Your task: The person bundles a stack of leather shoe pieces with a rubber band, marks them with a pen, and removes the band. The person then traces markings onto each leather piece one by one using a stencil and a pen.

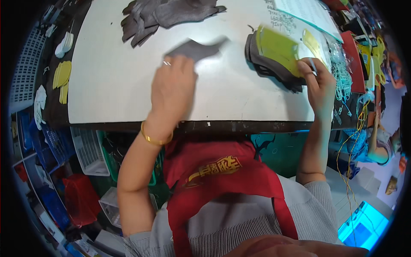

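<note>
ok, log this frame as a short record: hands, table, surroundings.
left hand: at a dark grey piece, grip blurred
right hand: pinching a yellow-green card, slim silvery tool also in hand
partly hidden by card: dark grey stack
table: white, dark grey pile toward far side
left side: yellow pieces
right side: tangled pale cord

I see tangled cord (341, 85) by the right edge of the table (111, 85), a white crate (96, 168) below its near-left corner.
</note>
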A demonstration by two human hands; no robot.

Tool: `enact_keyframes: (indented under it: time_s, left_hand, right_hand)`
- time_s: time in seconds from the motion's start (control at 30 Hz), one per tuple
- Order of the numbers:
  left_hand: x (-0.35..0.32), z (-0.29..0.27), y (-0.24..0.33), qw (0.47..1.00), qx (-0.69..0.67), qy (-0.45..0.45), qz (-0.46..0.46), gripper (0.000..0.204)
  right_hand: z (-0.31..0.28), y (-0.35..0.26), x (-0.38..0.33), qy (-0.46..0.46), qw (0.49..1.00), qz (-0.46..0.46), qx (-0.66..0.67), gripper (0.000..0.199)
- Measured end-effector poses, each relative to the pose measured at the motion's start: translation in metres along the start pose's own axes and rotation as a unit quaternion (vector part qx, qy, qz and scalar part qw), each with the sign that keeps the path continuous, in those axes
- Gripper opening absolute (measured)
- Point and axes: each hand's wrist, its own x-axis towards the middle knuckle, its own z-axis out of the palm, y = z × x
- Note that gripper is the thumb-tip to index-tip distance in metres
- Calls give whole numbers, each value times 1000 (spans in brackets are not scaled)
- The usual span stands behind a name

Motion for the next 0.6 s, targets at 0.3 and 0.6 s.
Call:
enact_keyframes:
  time_s: [0.3,0.6]
  left_hand:
    - [-79,-7,33,977,-163,133,36,23]
    - [-76,-11,40,987,-134,75,49,26]
  right_hand:
    - [73,-49,-13,-288,936,-26,202,15]
    - [79,-59,-12,-345,934,-38,82,18]
